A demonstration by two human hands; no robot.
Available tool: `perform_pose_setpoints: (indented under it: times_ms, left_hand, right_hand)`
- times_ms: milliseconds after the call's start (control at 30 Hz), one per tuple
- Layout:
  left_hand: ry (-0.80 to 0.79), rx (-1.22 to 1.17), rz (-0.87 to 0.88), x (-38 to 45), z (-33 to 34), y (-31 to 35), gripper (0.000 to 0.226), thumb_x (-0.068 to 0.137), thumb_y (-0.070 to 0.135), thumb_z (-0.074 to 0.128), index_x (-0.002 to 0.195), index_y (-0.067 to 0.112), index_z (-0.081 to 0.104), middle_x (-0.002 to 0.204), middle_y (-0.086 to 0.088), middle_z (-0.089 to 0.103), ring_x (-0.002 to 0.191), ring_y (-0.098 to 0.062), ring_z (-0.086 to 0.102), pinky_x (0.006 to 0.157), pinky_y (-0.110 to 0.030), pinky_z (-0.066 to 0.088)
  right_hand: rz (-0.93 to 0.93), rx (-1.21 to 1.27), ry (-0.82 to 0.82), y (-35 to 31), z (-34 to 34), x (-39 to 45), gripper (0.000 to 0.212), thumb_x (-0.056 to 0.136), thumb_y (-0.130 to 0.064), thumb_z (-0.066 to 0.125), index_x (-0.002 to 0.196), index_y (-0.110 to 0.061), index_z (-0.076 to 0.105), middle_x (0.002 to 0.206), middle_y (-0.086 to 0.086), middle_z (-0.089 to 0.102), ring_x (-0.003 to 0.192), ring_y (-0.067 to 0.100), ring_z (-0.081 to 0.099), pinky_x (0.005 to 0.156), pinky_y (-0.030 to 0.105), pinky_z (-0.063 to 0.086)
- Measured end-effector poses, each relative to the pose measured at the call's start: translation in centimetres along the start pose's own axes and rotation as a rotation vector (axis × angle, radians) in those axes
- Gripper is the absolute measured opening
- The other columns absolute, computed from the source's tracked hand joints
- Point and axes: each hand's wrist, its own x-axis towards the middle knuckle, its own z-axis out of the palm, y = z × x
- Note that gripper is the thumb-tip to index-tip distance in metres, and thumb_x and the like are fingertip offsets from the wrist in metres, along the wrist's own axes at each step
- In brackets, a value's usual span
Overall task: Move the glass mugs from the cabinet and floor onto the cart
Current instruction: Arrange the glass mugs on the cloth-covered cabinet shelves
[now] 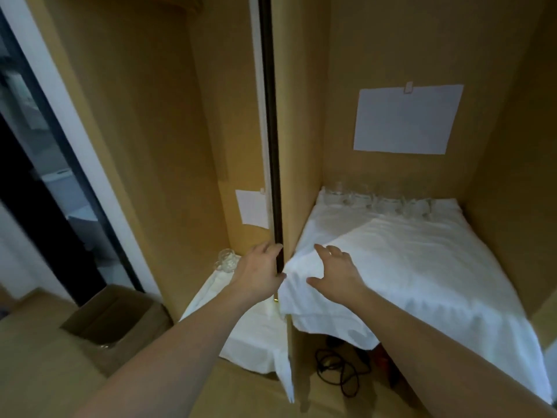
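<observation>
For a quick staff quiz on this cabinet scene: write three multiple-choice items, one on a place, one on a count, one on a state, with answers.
1. Where does the row of clear glass mugs stand?
A. at the back of the white-cloth shelf
B. in the brown cardboard box
C. on the dark cable

2. How many white paper sheets hang on the cabinet walls?
A. none
B. two
C. five

3. How is the right hand?
A. fist round a mug
B. fingers spread over the white cloth
C. out of view

Answers: A, mugs line the rear wall; B, one large sheet, one small sheet; B, fingers straight, holding nothing.
</observation>
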Motion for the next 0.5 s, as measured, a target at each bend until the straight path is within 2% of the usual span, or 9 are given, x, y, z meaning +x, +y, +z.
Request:
perform_pose_setpoints:
  times_ms: [167,333,500]
  left_hand:
    - [-0.023,-0.007,-0.028,-4.4,-1.1,-6.7,0.068,0.09,0.04,0.065,0.15,0.025,0.036,0.156,-0.006,0.036,0.142,-0.029,0.034,0.11,-0.044,0.039]
    - [-0.03,-0.021,-0.084,-7.6,-1.8,-12.2,0.073,0.09,0.045,0.065,0.153,0.028,0.032,0.158,-0.004,0.033,0.142,-0.03,0.034,0.11,-0.044,0.04]
    - [-0.064,-0.036,-0.164,-9.8,-1.4,-16.4,0.074,0.092,0.047,0.062,0.155,0.028,0.028,0.16,-0.005,0.03,0.143,-0.029,0.031,0.114,-0.044,0.037]
  right_hand:
    - [-0.002,-0.009,-0.036,-6.8,3.7,-2.0,0.085,0.09,-0.046,0.065,0.158,-0.024,0.019,0.16,0.008,0.026,0.142,0.032,0.03,0.113,0.042,0.036]
    - [-0.042,0.01,-0.035,-12.4,7.5,-3.0,0.083,0.084,-0.048,0.067,0.153,-0.028,0.027,0.151,0.007,0.04,0.132,0.031,0.041,0.106,0.042,0.043]
    - [-0.056,-0.024,-0.103,-16.1,10.7,-2.8,0.087,0.088,-0.05,0.065,0.157,-0.028,0.017,0.16,0.007,0.03,0.142,0.032,0.033,0.112,0.043,0.038]
